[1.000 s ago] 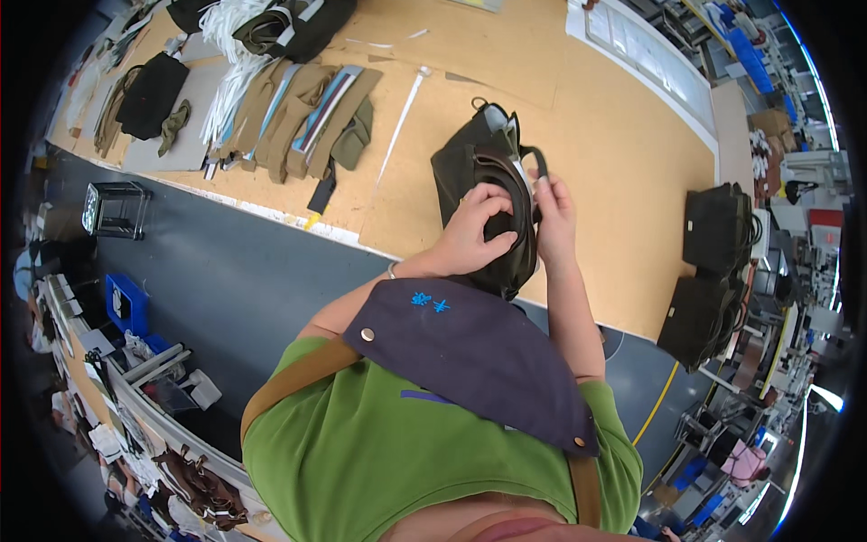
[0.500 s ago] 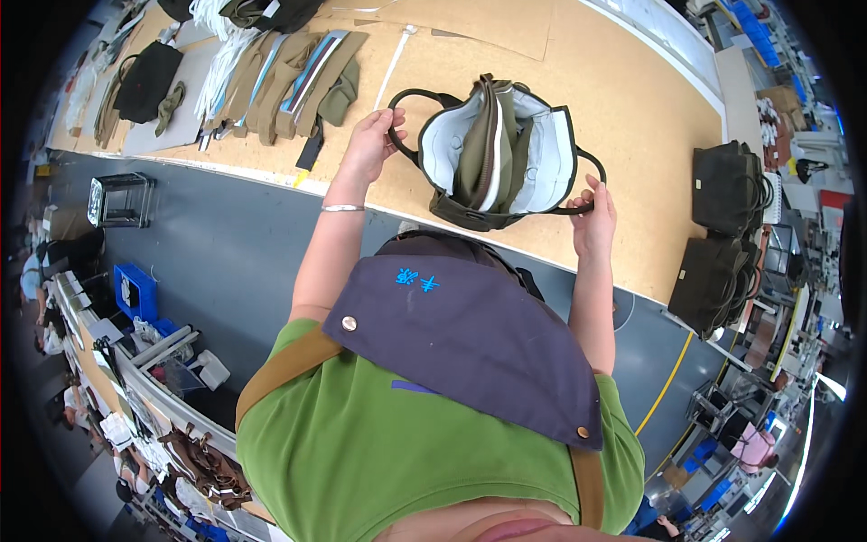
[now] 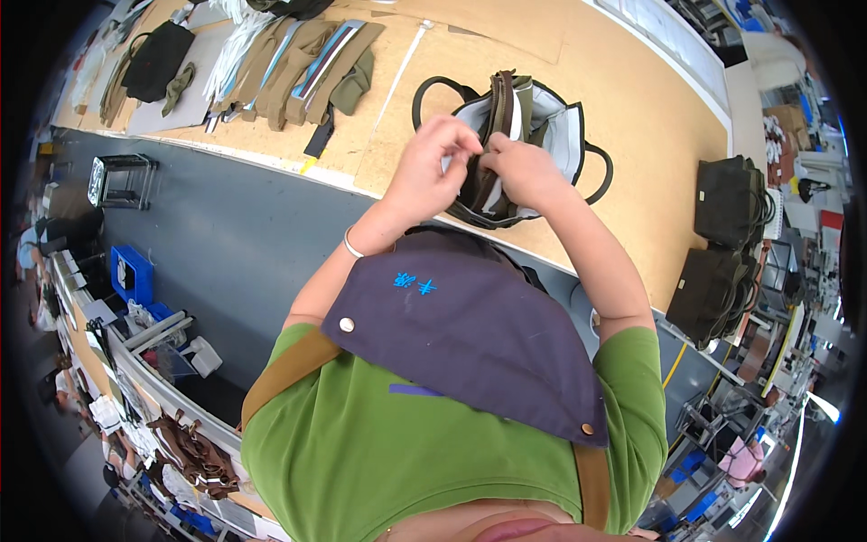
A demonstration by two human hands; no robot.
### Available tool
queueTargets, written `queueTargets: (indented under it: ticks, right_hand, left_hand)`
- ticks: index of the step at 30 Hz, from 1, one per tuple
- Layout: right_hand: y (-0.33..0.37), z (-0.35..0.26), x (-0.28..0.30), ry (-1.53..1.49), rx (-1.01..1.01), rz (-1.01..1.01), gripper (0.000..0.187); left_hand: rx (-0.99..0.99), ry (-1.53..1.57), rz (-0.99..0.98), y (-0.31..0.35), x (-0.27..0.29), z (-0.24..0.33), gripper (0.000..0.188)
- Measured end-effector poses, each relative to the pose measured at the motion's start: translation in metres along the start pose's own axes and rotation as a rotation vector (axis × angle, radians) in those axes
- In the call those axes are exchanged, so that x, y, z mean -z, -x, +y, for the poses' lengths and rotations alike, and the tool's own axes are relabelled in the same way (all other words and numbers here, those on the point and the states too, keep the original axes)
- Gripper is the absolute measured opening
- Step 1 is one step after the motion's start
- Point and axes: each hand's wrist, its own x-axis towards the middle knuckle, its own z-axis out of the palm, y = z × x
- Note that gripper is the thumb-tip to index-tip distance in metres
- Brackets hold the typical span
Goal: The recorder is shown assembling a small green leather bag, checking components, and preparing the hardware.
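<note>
A dark olive handbag [image 3: 567, 149] with a white lining stands upright at the table's front edge, its mouth toward me. Inside runs a middle divider with a brown zipper [image 3: 500, 101] along its top. My right hand [image 3: 528, 173] reaches over the bag's near side, fingers closed on the zipper edge of that divider. Beside it, my left hand [image 3: 433, 172] is bent in a pinch at the left of the divider; what its fingertips hold, if anything, is hidden. Both handles, the left one [image 3: 421, 95] and the right one [image 3: 607, 172], stick out free.
Brown and striped fabric strips [image 3: 312, 72], white cords [image 3: 233, 63] and a black bag [image 3: 158, 61] lie on the table [image 3: 659, 135] to the left. Two dark bags [image 3: 730, 203] stand at its right end. A blue crate [image 3: 132, 274] and a metal-framed stool [image 3: 122, 181] are on the floor.
Both hands have let go of the handles and come together over the bag's mouth at the divider. The handles now stand free, and the bag sits slightly further right in view.
</note>
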Motion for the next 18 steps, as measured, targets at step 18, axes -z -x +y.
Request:
queueTargets:
  ticks: [18]
  right_hand:
    - [0.054,0.023,0.032,-0.225,-0.174,0.275,0.024]
  left_hand:
    - [0.345,-0.322,-0.469,-0.030,-0.033,0.020,0.017]
